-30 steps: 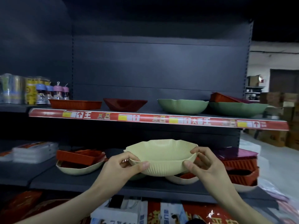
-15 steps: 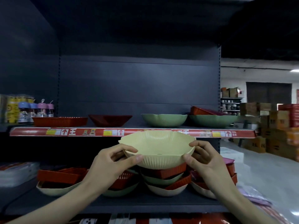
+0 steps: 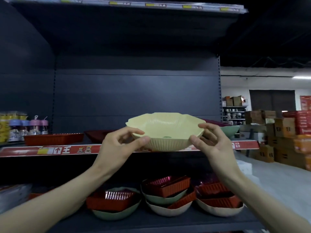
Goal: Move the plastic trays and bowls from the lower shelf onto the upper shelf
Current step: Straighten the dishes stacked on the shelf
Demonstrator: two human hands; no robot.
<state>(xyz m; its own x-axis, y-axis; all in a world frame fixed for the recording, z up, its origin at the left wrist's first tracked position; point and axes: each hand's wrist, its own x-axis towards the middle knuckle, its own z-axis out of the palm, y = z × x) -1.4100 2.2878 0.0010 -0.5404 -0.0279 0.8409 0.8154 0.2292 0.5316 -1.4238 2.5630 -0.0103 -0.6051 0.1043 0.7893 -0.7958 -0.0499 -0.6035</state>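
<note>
A pale yellow ribbed bowl (image 3: 165,132) with a scalloped rim is held level in front of the upper shelf (image 3: 50,150), about at its edge height. My left hand (image 3: 121,145) pinches its left rim and my right hand (image 3: 212,143) pinches its right rim. On the upper shelf sit a red rectangular tray (image 3: 53,139), a dark red tray (image 3: 99,134) partly behind my left hand, and a green bowl (image 3: 229,130) behind the yellow one. On the lower shelf (image 3: 151,222) stand stacks of bowls and red trays (image 3: 166,195).
Small bottles with coloured caps (image 3: 28,129) and yellow packs stand at the left on the neighbouring shelf. A higher shelf (image 3: 134,5) runs overhead. Cardboard boxes (image 3: 284,138) are piled on the floor to the right of the shelf unit.
Both hands have lifted the yellow bowl from below the upper shelf's edge to level with it. The view has tilted upward, showing the higher shelf overhead.
</note>
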